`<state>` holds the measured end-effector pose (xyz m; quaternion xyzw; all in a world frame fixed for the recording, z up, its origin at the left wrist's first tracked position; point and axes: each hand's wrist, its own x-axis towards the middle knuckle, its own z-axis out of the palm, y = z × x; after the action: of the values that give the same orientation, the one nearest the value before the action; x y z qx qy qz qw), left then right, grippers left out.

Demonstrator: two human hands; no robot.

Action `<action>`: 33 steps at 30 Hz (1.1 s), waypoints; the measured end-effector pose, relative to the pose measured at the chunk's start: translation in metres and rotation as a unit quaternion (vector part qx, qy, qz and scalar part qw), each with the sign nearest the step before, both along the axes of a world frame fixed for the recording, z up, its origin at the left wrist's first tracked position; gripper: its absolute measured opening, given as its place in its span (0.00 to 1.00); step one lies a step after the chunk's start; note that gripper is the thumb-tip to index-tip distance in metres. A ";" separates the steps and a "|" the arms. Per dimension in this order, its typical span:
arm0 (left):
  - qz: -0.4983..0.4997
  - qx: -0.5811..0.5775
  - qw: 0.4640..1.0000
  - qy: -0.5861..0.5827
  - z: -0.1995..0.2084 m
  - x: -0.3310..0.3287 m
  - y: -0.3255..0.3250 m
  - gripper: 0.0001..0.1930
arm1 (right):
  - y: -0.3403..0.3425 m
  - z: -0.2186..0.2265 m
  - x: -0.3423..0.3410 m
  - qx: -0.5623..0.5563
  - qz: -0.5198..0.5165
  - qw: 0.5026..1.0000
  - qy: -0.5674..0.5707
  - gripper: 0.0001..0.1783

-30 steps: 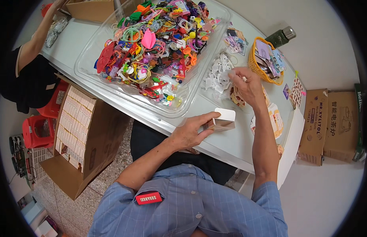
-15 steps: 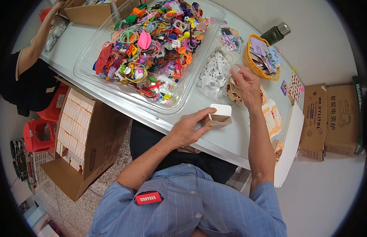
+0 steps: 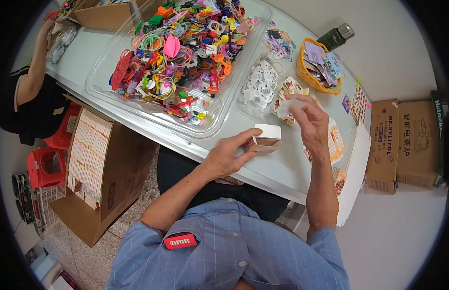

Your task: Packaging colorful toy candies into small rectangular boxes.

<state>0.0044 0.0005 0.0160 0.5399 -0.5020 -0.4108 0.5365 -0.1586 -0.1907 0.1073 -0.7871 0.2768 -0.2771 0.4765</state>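
My left hand [image 3: 225, 155] grips a small carton [image 3: 267, 146] at the table's front edge, thumb and fingers on its sides. The carton's white flap [image 3: 269, 130] stands up and its top is open. To the right, my right hand [image 3: 311, 126] is raised over the table, pinching a small whitish packet [image 3: 291, 104], slightly blurred. Behind that hand lie stacks of printed cards [image 3: 287, 89], partly covered by it. Left of them, a clear plastic bag [image 3: 259, 83] holds many small white packets. More orange-and-white cards [image 3: 336, 137] lie beside my right wrist.
A large clear tray [image 3: 205, 133] heaped with colourful trinkets fills the table's left. Farther back are a yellow basket [image 3: 301, 72] of cards and a dark green flask [image 3: 333, 38]. A cardboard carton [image 3: 123, 169] of small boxes stands lower left. Another person's arm [image 3: 37, 63] reaches in far left.
My right hand has drawn back from beside the bag of white packets, coming nearer and slightly right with the small packet. My left hand and the carton have barely moved.
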 end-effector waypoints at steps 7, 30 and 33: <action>-0.002 0.005 1.000 -0.010 0.001 0.000 -0.001 0.32 | 0.025 0.007 -0.020 -0.130 0.110 0.985 0.017 0.05; 0.032 -0.028 0.998 -0.051 -0.007 -0.003 0.003 0.33 | -0.003 0.000 0.033 -0.185 -0.148 0.967 0.096 0.24; 0.008 -0.015 0.999 -0.049 0.003 -0.002 0.001 0.30 | 0.011 -0.009 0.015 -0.017 -0.096 0.995 0.037 0.18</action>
<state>0.0026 0.0018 0.0193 0.5554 -0.5297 -0.3715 0.5225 -0.1439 -0.1794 0.0985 -0.7748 0.3638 -0.2970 0.4233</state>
